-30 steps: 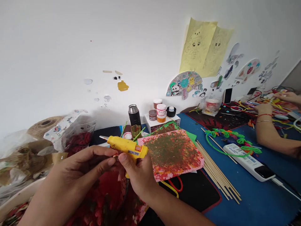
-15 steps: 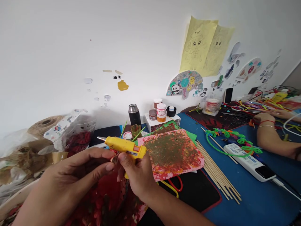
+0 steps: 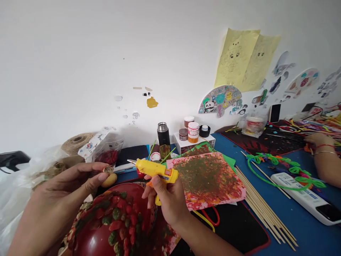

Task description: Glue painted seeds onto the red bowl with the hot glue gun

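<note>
My right hand grips a yellow glue gun, its metal nozzle pointing left. My left hand pinches a small brownish piece between thumb and fingertips, a short way left of the nozzle. Below both hands lies a dark red rounded object covered with red and green bits. A painted sheet with red, green and yellow blotches lies just right of the glue gun.
Wooden skewers, a white power strip and green pipe-cleaner work lie on the blue table at right. Another person's arm rests at far right. Paint jars, a black flask and a twine roll stand behind.
My left hand has drawn away to the left with the small piece, apart from the glue gun. The view has shifted, and the red rounded object now shows below.
</note>
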The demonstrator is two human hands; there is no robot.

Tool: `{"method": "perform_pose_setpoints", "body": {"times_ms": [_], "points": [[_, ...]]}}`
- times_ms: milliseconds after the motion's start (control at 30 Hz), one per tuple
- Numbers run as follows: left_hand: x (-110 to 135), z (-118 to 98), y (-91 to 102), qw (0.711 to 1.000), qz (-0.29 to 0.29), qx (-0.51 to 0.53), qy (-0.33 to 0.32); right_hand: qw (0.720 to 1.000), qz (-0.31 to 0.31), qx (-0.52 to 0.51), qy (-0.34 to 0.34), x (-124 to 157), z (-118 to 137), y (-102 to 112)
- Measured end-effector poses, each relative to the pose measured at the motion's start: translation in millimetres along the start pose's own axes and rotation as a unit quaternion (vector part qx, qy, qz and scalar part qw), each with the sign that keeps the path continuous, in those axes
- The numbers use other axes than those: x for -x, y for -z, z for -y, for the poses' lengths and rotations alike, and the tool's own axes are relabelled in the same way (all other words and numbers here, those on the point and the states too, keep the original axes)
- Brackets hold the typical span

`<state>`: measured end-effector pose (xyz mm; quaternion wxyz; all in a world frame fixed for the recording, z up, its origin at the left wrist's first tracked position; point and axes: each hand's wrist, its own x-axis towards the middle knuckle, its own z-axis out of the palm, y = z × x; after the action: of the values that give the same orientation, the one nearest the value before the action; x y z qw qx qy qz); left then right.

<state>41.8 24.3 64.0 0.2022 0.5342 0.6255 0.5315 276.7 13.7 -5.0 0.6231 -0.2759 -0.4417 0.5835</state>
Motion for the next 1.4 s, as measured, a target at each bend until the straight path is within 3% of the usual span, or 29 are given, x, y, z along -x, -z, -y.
{"method": "perform_pose_setpoints", "body": {"times_ms": [133, 600, 1400], "points": [[5, -3, 1.4, 0.999, 0.008, 0.019, 0.038, 1.000, 0.009, 0.008, -0.005, 3, -1, 0], [15, -18, -7.2, 0.998, 0.026, -0.052, 0.032, 0.992, 0.023, 0.115, 0.044, 6, -20, 6], [18, -19, -8.2, 0.998, 0.037, -0.056, 0.010, 0.981, 0.033, 0.178, 0.071, 9, -10, 4]]}}
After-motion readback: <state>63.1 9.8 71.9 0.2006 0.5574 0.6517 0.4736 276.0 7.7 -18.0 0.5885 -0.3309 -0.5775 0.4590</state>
